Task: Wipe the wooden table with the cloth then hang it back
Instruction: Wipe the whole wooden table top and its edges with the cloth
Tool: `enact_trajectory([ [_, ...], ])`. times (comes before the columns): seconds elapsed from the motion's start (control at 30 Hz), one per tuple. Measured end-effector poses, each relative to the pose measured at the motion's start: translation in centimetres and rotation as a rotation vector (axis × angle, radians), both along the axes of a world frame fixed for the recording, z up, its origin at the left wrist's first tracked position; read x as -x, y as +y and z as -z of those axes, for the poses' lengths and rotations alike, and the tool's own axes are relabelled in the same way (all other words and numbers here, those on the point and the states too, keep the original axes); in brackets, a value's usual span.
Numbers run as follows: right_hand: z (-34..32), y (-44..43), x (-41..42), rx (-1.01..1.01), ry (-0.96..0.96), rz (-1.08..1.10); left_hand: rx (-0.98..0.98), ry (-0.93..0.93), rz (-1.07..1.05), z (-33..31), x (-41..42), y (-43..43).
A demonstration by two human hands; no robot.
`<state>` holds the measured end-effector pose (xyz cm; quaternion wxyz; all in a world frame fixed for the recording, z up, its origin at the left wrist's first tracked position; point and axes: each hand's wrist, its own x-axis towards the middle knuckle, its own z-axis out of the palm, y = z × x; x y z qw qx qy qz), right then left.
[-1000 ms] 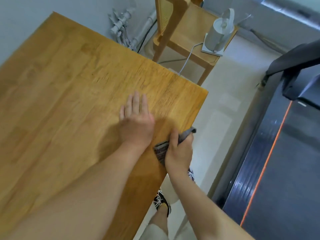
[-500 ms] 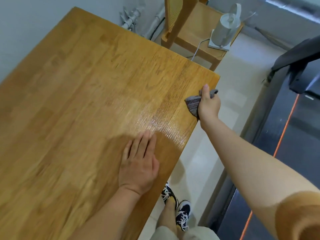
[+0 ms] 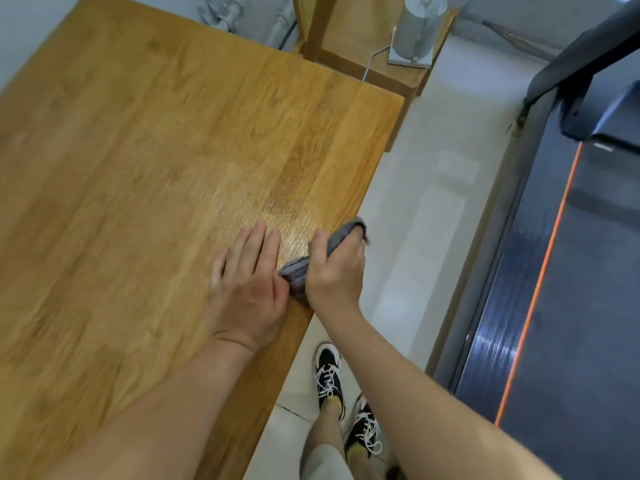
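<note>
Two bare hands are seen at the honey-coloured wooden table (image 3: pixel 138 168): the left hand (image 3: pixel 247 289) is pressed flat, fingers spread, while a crumpled grey cloth (image 3: pixel 313 259) is gripped just beside it by the right hand (image 3: pixel 334 275) at the table's edge.

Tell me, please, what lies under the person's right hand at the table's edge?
The right hand closes its grip on a grey cloth, pressed against the wooden table at its edge. Cloth ends stick out on both sides; the middle part and the wood beneath are covered.
</note>
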<state>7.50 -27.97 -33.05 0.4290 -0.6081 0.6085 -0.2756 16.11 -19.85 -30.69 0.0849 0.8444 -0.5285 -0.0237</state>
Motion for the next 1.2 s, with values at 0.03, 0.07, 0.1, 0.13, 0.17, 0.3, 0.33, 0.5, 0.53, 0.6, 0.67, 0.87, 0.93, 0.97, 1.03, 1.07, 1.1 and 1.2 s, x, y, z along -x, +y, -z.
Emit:
enact_trajectory([
  [0.03, 0.2, -1.0, -0.2, -0.031, 0.011, 0.000, 0.006, -0.012, 0.002, 0.0, -0.1, 0.0],
  [0.07, 0.5, -2.4, -0.5, -0.072, 0.013, 0.021, 0.010, -0.021, 0.004, 0.0, -0.1, 0.0],
  [0.1, 0.6, -4.0, -0.8, -0.110, 0.006, 0.050, 0.014, -0.025, 0.005, 0.1, 0.0, 0.1],
  [0.13, 0.6, -5.6, -1.1, -0.147, -0.007, 0.079, 0.017, -0.028, 0.005, 0.1, 0.0, 0.1],
  [0.17, 0.5, -6.8, -1.3, -0.172, -0.020, 0.101, 0.018, -0.031, 0.007, 0.1, 0.1, 0.1],
  [0.3, -0.1, -7.9, -1.4, -0.157, 0.005, 0.116, 0.049, -0.051, 0.013, 0.6, -0.1, 0.2],
  [0.33, -0.2, -7.4, -1.4, -0.143, 0.036, 0.114, 0.055, -0.057, 0.015, 0.7, -0.1, 0.3],
  [0.5, -0.2, -1.0, -0.9, -0.104, 0.125, 0.093, 0.077, 0.030, 0.029, 0.7, -0.2, 0.4],
  [0.53, 0.0, 1.5, -0.6, -0.101, 0.107, 0.085, 0.086, 0.067, 0.028, 0.6, -0.3, 0.6],
  [0.6, 0.3, 6.5, 0.0, -0.105, 0.043, 0.087, 0.125, 0.121, 0.022, 0.5, -0.6, 0.8],
  [0.67, 0.0, 10.6, 0.5, -0.124, 0.020, 0.064, 0.166, 0.164, 0.006, 0.4, -0.6, 0.8],
  [0.87, -0.9, 7.0, 2.7, -0.201, 0.200, -0.097, -0.047, 0.119, 0.162, -0.2, 0.1, 6.1],
  [0.93, -1.1, 2.5, 2.6, -0.242, 0.190, 0.009, -0.114, 0.109, 0.160, -0.3, -0.5, 11.1],
  [0.97, -1.1, 1.6, 2.4, -0.257, 0.178, 0.063, -0.128, 0.107, 0.148, -0.4, -0.8, 13.8],
  [1.03, -0.5, 3.4, 2.1, -0.292, 0.118, 0.098, -0.145, 0.097, 0.116, -0.5, -1.2, 18.9],
  [1.07, -0.3, 5.4, 1.9, -0.296, 0.088, 0.097, -0.136, 0.094, 0.085, -0.4, -1.3, 21.2],
  [1.1, 0.0, 7.8, 1.7, -0.297, 0.071, 0.097, -0.115, 0.090, 0.050, -0.4, -1.2, 23.1],
  [1.2, -0.4, 15.5, 1.6, -0.323, 0.089, 0.113, -0.085, 0.091, -0.012, -0.3, -0.4, 26.3],
])
